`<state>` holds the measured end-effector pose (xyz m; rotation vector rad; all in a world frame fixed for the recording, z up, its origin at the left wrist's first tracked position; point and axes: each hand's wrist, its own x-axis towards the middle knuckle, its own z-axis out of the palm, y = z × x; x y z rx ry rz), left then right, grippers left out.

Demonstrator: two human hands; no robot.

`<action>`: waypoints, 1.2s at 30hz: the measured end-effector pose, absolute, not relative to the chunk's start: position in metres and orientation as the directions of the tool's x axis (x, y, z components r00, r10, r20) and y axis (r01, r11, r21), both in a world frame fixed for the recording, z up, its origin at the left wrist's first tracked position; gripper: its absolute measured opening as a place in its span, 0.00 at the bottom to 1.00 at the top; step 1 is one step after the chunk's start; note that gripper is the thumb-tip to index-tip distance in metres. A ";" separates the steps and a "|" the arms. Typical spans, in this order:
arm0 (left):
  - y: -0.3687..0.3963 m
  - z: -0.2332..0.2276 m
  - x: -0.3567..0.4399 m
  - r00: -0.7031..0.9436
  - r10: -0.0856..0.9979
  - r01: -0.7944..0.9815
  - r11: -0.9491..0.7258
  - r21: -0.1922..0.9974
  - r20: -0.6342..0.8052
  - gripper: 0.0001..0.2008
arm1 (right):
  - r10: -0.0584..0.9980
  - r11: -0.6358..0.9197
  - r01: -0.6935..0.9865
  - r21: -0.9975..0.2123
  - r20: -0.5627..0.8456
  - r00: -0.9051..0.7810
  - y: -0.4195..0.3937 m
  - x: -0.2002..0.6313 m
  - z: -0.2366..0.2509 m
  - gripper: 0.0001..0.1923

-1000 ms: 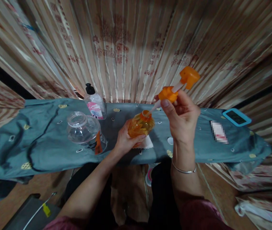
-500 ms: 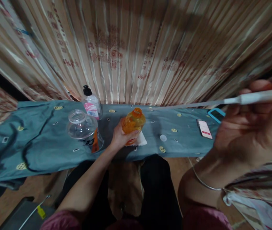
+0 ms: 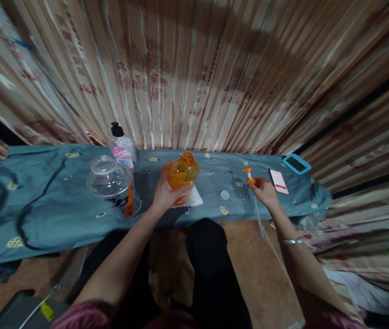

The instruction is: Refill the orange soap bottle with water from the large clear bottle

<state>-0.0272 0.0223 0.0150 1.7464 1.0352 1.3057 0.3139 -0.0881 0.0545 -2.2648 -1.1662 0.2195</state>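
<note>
My left hand [image 3: 163,193] is wrapped round the side of a see-through orange bottle [image 3: 185,176], which stands with its neck uncovered at the middle of the cloth-covered table. A folded white tissue [image 3: 195,196] sticks out beside the base of this bottle. Off to the right, my right hand [image 3: 266,192] pinches an orange pump head [image 3: 247,171] by its collar, away from the bottle. From the pump a thin pale tube [image 3: 258,214] hangs down past the table's front edge. A small whitish disc [image 3: 225,195] lies between the two hands.
Left of the bottle stand a wide clear jar [image 3: 107,183] and a clear bottle with a black cap [image 3: 123,150]. A phone [image 3: 278,182] and a blue-framed device [image 3: 296,164] lie at the right. Pleated curtains [image 3: 180,82] hang behind the table [image 3: 64,205].
My right hand has come down and away from the camera with the pump, from high at the right to table level; its tube now hangs downward. My left hand keeps holding the orange bottle.
</note>
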 end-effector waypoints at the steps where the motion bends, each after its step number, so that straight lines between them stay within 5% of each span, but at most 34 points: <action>1: 0.022 0.015 -0.027 0.166 0.901 0.193 -0.429 0.882 0.401 0.40 | 0.785 -0.517 0.707 -0.483 0.063 0.617 -0.080 0.317 0.041 0.10; 6: 0.019 0.014 -0.027 0.167 0.908 0.220 -0.415 0.883 0.385 0.47 | 0.789 -0.608 0.761 -0.226 -0.067 0.610 -0.053 0.317 0.003 0.15; 12: 0.015 0.010 -0.033 0.183 0.907 0.219 -0.413 0.884 0.379 0.51 | 0.798 -0.601 0.784 -0.152 -0.064 0.599 -0.051 0.315 -0.013 0.17; 19: 0.010 0.008 -0.038 0.199 0.808 0.281 -0.589 0.758 0.554 0.58 | 0.812 -0.510 0.804 -0.306 0.137 0.568 -0.085 0.288 0.003 0.31; 26: -0.056 0.017 -0.072 0.210 0.688 0.436 -0.702 0.563 0.695 0.53 | 0.833 -0.179 0.767 -0.615 0.319 0.451 -0.146 0.199 0.007 0.40; 31: -0.097 0.019 -0.131 -0.041 0.732 0.560 -0.547 0.622 0.680 0.43 | 0.875 -0.039 0.735 -0.677 0.332 0.352 -0.178 0.132 -0.012 0.42; 36: -0.052 0.018 -0.158 -0.334 0.785 0.487 -0.330 0.808 0.522 0.61 | 0.920 0.127 0.775 -0.619 0.366 0.142 -0.185 0.097 -0.026 0.35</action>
